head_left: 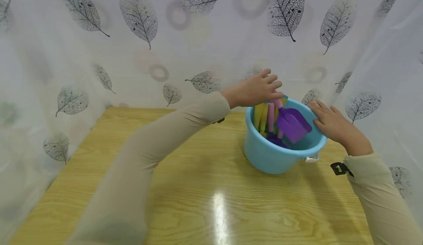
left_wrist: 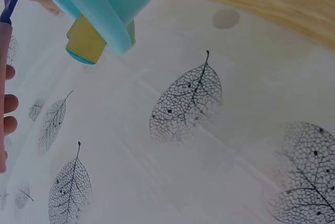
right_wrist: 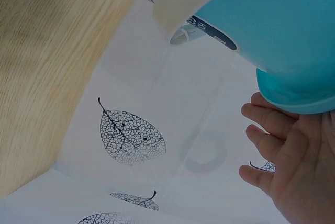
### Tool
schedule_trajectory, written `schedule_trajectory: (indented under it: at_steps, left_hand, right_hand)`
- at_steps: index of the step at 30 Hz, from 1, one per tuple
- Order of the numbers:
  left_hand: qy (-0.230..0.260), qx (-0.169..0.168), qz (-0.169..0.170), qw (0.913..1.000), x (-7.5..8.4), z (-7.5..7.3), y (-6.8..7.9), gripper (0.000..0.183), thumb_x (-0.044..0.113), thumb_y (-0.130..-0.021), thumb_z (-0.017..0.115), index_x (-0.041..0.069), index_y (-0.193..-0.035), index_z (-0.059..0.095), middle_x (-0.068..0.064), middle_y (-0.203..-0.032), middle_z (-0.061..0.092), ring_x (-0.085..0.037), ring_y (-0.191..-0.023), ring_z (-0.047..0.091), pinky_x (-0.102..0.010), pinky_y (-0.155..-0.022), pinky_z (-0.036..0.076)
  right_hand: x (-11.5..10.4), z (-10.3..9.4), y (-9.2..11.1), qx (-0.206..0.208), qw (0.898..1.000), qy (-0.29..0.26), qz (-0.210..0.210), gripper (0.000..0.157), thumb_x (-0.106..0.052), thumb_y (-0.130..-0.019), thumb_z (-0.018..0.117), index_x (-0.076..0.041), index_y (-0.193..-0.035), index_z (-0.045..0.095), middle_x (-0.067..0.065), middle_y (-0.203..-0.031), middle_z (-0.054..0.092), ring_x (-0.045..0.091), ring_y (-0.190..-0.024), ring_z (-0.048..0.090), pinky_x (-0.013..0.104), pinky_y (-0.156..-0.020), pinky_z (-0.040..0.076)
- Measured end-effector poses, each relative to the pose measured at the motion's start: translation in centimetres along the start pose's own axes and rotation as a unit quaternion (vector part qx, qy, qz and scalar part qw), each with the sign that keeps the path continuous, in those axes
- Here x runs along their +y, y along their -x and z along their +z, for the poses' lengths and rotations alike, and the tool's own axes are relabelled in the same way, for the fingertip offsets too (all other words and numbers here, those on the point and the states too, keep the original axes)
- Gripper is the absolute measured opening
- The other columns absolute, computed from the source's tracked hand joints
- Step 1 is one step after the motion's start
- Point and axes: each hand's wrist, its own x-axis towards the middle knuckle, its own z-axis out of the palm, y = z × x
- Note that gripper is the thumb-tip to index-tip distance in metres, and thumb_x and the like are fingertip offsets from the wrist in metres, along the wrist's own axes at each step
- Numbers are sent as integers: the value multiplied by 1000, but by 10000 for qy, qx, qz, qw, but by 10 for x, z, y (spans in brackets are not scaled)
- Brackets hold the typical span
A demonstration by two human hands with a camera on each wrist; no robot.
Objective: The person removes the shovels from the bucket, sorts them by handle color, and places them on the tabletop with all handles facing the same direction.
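My left hand (head_left: pixel 256 90) is over the far left rim of a light blue bucket (head_left: pixel 272 162). It grips the pink handle of a purple toy shovel (head_left: pixel 294 125), whose blade hangs tilted inside the bucket. The left wrist view shows fingertips curled round the pink handle (left_wrist: pixel 4 62). With fingers spread, my right hand (head_left: pixel 337 125) rests on the bucket's right rim; in the right wrist view its palm lies against that rim. Inside the bucket stand yellow toy pieces (head_left: pixel 259 118) and another pink-handled toy (head_left: pixel 271 116) with a dark purple end.
The bucket stands on a wooden table (head_left: pixel 198 186), toward its back right. A white handle pivot (head_left: pixel 312 159) sticks out at the bucket's front right. Behind and beside the table hangs a white curtain (head_left: pixel 211 36) printed with leaves.
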Motion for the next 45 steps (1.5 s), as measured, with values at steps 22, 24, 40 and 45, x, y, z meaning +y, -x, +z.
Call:
schedule_trajectory:
  at_steps: [22,24,40,45]
  left_hand:
    - [-342,2260,-2273,9466,2,27,67,35,41,-99,38,18,-109,62,-3,-96,63,-21,-90,57,-34,-85,45]
    - [-310,2373,-2366,9417,2,30,71,34,41,-99,38,18,-105,62,-2,-91,61,-22,-88,57,-34,-83,44]
    - [-103,2262,-3125,9225,2,51,114,25,36,-95,51,14,-101,61,-5,-91,63,-24,-91,59,-38,-91,42]
    - [-111,2191,-3255,9197,1,61,129,28,37,-94,51,12,-101,61,-7,-94,65,-24,-93,60,-39,-91,41]
  right_hand:
    - [4,1,-5,-33,10000,8,27,56,-18,-100,31,3,-148,12,31,-151,13,46,-142,2,67,-109,1]
    - [4,1,-5,-12,10000,35,10,55,-18,-100,30,4,-148,13,31,-151,15,46,-142,2,67,-109,2]
    - [5,5,-5,56,10000,-63,19,54,-18,-100,28,3,-148,13,32,-150,16,48,-141,5,67,-109,2]
    - [3,5,-5,63,9999,-102,49,54,-19,-100,29,3,-148,15,31,-151,16,48,-141,5,67,-110,1]
